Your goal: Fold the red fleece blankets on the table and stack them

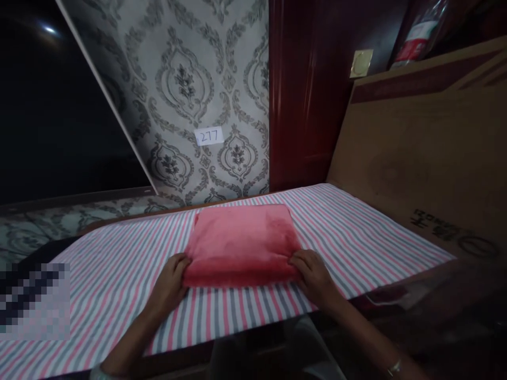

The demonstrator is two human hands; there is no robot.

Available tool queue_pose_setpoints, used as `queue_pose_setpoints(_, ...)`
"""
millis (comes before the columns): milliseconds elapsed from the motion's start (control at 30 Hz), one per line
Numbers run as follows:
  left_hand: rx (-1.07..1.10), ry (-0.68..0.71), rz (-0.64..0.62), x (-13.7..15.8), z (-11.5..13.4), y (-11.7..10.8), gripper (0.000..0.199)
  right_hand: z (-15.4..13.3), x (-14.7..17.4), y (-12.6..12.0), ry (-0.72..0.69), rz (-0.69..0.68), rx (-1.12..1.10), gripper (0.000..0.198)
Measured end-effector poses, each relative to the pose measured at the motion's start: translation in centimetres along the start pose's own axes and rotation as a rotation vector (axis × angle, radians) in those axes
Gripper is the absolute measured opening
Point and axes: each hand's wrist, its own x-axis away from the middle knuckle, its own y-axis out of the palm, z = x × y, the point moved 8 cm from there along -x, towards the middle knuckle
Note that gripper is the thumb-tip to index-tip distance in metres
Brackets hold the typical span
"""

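A folded pink plush cloth (241,237) lies as a thick, roughly rectangular bundle on a striped sheet (352,232). Its near edge is a darker red and looks rounded. At the bundle's near left corner, my left hand (174,277) is closed on the fabric. My right hand (312,274) pinches the near right corner in the same way. Both thumbs rest near the top of the edge, while the fingertips under the cloth are partly hidden. The bundle sits flat and close to level.
A large cardboard box (407,153) stands along the right side, with a plastic bottle (418,39) behind its top edge. At the left hangs a dark television screen (59,116). A paper label (209,135) reading 277 is on the patterned wall, beside a dark red panel (304,100).
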Motion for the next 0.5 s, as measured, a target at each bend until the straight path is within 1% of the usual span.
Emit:
queue_pose_setpoints(100,-0.033,0.012,0.016,0.0,0.0,-0.5,0.042,0.2,0.2,-0.4,0.015,-0.017,0.002,0.033)
queue_pose_setpoints(167,-0.018,0.017,-0.01,0.2,-0.1,-1.2,0.044,0.1,0.8,-1.0,0.024,-0.026,-0.01,0.033)
queue_pose_setpoints(233,0.036,0.02,-0.037,0.2,-0.2,-2.5,0.044,0.0,1.2,-1.9,0.043,-0.026,-0.056,0.031)
queue_pose_setpoints(300,0.103,0.011,0.003,-0.8,-0.2,-4.5,0.039,0.4,0.8,-2.8,0.104,-0.009,-0.123,0.029)
queue_pose_setpoints(367,0.153,-0.048,0.076,-3.5,-0.2,-6.3,0.034,1.7,-0.6,-3.2,0.234,0.035,-0.205,0.026)
queue_pose_setpoints(400,0.173,-0.092,0.095,-5.5,-0.1,-6.7,0.034,2.8,-1.5,-3.2,0.324,0.068,-0.256,0.026)
queue_pose_setpoints(433,0.192,-0.139,0.087,-7.8,0.1,-6.6,0.037,4.2,-2.2,-2.9,0.429,0.107,-0.319,0.026)
queue_pose_setpoints(500,0.242,-0.19,0.046,-13.2,1.2,-5.2,0.048,7.5,-3.1,-1.7,0.665,0.195,-0.462,0.029)
